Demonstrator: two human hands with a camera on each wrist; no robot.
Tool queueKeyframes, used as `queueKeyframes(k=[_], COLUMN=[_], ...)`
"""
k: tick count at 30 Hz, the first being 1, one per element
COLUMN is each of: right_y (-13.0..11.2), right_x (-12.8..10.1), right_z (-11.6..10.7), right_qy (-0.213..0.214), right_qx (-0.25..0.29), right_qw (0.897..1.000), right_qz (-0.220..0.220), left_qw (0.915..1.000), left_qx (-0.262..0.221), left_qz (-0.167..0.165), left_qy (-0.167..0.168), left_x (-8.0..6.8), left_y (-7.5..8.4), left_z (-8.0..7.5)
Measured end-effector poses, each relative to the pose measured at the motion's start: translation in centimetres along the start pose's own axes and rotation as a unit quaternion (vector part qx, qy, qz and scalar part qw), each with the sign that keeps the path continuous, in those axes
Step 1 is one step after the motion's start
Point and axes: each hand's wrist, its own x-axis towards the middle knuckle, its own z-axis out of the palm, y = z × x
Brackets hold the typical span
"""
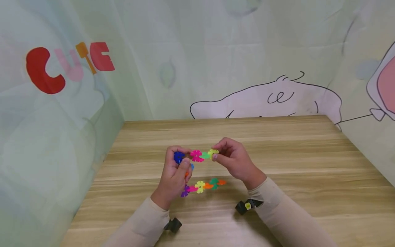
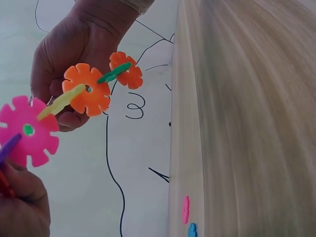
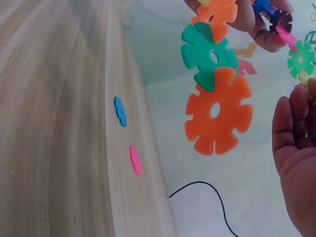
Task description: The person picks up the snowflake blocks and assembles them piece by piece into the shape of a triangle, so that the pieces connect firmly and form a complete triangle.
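From the head camera, a pale wood-grain counter (image 1: 277, 151) fills the lower half, its planks running side to side. Around it hang pale green printed curtains (image 1: 185, 51): red and pink letters (image 1: 66, 65) on the left one, a black-outlined cartoon figure (image 1: 271, 101) on the back one. Above the counter's middle, the left hand (image 1: 176, 175) and right hand (image 1: 234, 159) hold up a chain of bright plastic snowflake discs (image 1: 197, 156); the left fingers (image 1: 185, 164) pinch its blue end, the right fingers (image 1: 217, 156) pinch its yellow end. The rest of the chain droops below the hands, between the wrists.

From the left wrist camera, the counter stands as a tall plank at right, with a loose pink disc (image 2: 185, 209) and a loose blue disc (image 2: 192, 230) at its edge. The chain's pink and orange discs hang at left, gripped by both hands.

From the right wrist camera, the counter lies at left, bearing the same two loose discs. Green and orange discs dangle at upper right; the right palm shows at the right edge.
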Motion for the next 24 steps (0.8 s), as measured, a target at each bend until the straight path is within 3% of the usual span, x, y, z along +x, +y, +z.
queueKeyframes(k=[10, 19, 24], right_y=[0.0, -0.7, 0.3], right_x=[-0.3, -0.1, 0.2], right_z=[0.5, 0.0, -0.3], right_qy=[0.010, 0.014, -0.019], right_qx=[0.022, -0.013, 0.036], right_qw=[1.000, 1.000, 0.998], right_qz=[0.003, -0.007, 0.055], left_qw=[0.9999, 0.9987, 0.9955], left_qx=[-0.004, -0.001, -0.005], left_qz=[0.007, -0.044, -0.083], left_qy=[0.010, 0.026, 0.046], left_x=[-0.1, -0.1, 0.0], left_y=[-0.2, 0.0, 0.2], left_z=[0.2, 0.6, 0.3])
